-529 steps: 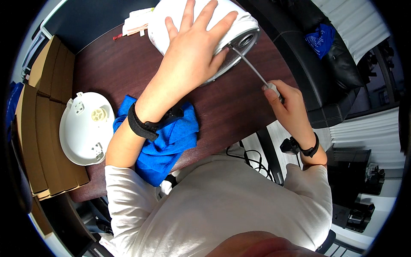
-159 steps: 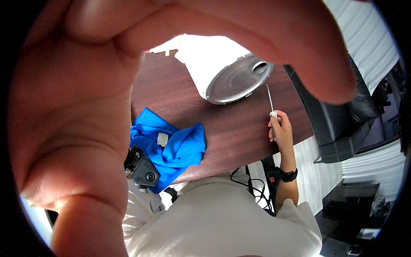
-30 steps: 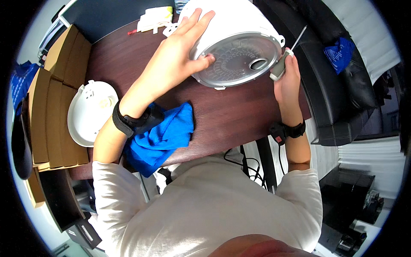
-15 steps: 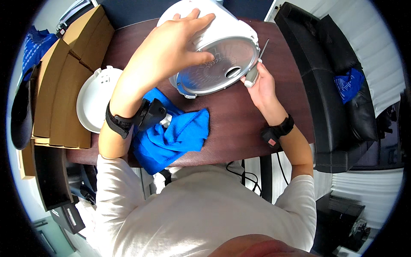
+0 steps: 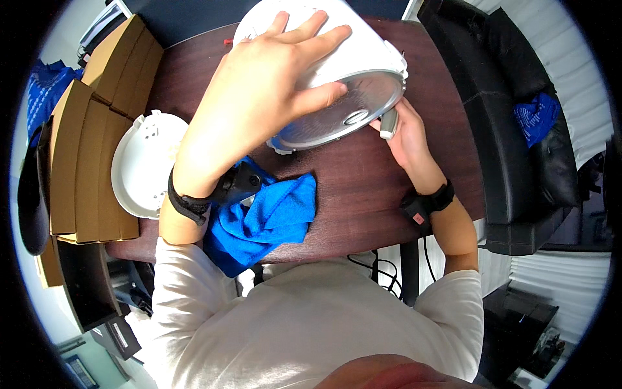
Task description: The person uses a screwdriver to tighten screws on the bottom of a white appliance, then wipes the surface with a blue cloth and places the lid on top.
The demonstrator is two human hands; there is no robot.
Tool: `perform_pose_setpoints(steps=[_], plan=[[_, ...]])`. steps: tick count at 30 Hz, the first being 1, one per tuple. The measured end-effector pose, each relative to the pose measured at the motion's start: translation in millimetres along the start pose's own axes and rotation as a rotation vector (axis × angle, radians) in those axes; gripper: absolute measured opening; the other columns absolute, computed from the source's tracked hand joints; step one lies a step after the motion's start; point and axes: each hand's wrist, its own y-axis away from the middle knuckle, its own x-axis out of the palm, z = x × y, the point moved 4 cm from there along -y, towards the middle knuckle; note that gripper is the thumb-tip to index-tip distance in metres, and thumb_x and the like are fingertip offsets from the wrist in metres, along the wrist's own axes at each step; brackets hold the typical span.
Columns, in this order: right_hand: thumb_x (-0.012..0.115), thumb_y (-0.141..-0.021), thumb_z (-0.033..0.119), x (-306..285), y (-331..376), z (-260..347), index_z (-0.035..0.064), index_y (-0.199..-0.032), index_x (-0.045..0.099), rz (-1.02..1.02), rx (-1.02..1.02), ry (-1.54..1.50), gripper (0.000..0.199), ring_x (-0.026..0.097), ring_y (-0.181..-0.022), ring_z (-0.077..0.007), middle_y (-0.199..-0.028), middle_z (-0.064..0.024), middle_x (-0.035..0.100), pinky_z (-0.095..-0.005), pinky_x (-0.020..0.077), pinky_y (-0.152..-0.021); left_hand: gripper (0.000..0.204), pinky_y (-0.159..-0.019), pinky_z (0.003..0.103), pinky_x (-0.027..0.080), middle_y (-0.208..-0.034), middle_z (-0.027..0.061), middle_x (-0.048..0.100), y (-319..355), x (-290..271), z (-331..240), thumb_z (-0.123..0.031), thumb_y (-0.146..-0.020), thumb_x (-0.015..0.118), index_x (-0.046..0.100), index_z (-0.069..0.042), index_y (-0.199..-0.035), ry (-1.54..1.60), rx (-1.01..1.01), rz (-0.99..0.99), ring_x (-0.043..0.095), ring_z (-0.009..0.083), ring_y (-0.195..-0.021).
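While the left hand (image 5: 259,91) spreads its fingers over the tipped white appliance (image 5: 343,58) to steady it, the right hand (image 5: 405,133) clamps a grey-handled tool (image 5: 388,123) against its metal underside (image 5: 343,117); blue cloth (image 5: 265,220) lies near on the tabletop (image 5: 363,194).

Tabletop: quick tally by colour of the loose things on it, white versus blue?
White: 2, the tipped appliance body under the left hand and the round lid.
Blue: 1, the cloth.
Total: 3.
The right hand holds a grey-handled tool, not counted.
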Motion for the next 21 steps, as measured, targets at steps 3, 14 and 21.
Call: perform_pose_setpoints(steps=[3,14,21], plan=[[0.029,-0.103,0.020,-6,-3,2,-0.0017,-0.133,0.035,-0.031,-0.024,0.016,0.037,0.049,-0.120,-0.0248,-0.130,-0.0171,0.045,-0.0454,0.0456,-0.100,0.066,-0.108,0.048,0.032,-0.139,0.0194,0.044,0,3,0,-0.033,-0.076,0.070,0.048,-0.017,-0.136,-0.022,0.009,0.002,0.035,0.0456,-0.130],[0.038,-0.101,0.021,-43,-16,21,0.0033,-0.123,0.045,-0.189,-0.261,0.023,0.029,0.053,-0.091,-0.0140,-0.100,-0.0050,0.051,-0.0344,0.0493,-0.079,0.069,-0.112,0.046,0.023,-0.141,0.0189,0.043,-10,9,20,-0.021,-0.073,0.071,0.048,-0.010,-0.137,0.381,0.150,0.019,0.029,0.0380,-0.138],[0.038,-0.101,0.020,-53,-18,28,0.0039,-0.120,0.046,-0.252,-0.318,0.035,0.026,0.054,-0.092,-0.0159,-0.097,-0.0049,0.052,-0.0368,0.0492,-0.081,0.091,-0.113,0.052,0.012,-0.147,0.0339,0.020,-10,8,31,-0.033,-0.073,0.074,0.027,-0.003,-0.145,0.331,0.196,0.239,0.015,0.0482,-0.139]])
